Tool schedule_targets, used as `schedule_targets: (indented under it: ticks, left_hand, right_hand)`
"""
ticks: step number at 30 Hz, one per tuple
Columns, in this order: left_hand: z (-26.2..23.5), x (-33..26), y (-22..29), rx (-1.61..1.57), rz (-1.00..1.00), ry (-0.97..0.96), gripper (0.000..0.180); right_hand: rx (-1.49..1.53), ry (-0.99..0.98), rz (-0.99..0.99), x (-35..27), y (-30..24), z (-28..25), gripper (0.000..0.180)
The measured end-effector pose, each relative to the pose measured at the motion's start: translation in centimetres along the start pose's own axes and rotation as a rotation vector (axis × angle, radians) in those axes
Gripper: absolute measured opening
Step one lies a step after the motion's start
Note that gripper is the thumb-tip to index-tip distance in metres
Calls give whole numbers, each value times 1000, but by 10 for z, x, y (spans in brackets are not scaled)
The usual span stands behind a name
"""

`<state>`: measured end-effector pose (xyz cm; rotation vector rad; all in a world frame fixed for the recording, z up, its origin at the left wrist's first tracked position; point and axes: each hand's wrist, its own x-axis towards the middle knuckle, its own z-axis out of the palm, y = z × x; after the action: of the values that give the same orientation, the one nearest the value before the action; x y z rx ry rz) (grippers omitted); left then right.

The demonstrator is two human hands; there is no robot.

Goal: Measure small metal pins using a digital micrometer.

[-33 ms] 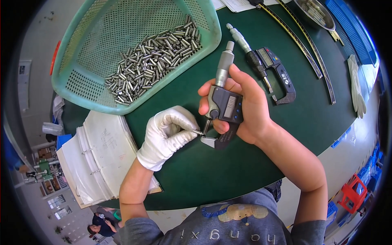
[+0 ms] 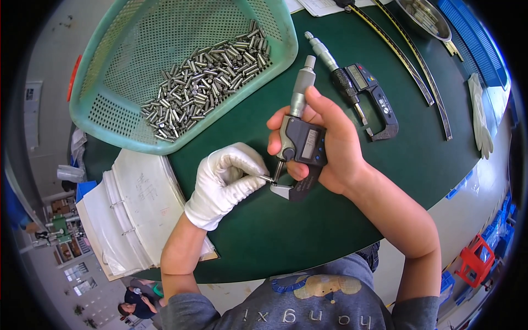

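My left hand [image 2: 223, 184], in a white glove, pinches a small metal pin [image 2: 268, 179] between thumb and fingers. The pin's far end sits in the jaw gap of a digital micrometer [image 2: 298, 140]. Bare, my right hand [image 2: 335, 137] wraps round the micrometer's frame, with its silver thimble pointing away from me. At the upper left a green plastic basket [image 2: 88, 118] holds a heap of similar metal pins [image 2: 206, 80]. A second digital micrometer [image 2: 363, 88] lies on the green table to the right of my right hand.
An open ring binder [image 2: 146, 203] with pages lies left of my gloved hand. Farther right are two curved dark strips [image 2: 407, 60], a metal bowl [image 2: 423, 19], a blue basket [image 2: 478, 44] and a white glove [image 2: 480, 115]. A red stool [image 2: 476, 261] stands beyond the table; another person [image 2: 137, 302] appears lower left.
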<state>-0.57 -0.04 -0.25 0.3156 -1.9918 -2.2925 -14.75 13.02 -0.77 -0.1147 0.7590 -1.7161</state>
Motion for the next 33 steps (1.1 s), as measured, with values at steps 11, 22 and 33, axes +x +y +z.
schedule_targets:
  ticks: [11,22,33]
  left_hand:
    - [-1,3,3,-35,-63,-65,14]
    - [-8,-3,6,-26,-171,-6,12]
    - [-86,55,58,1091,205,665,26]
  right_hand:
    - [-94,35,-24,-1,0,1,57]
    - [-46,77,8,-4,1,6,61]
    - [-25,35,18,-3,-2,5,58]
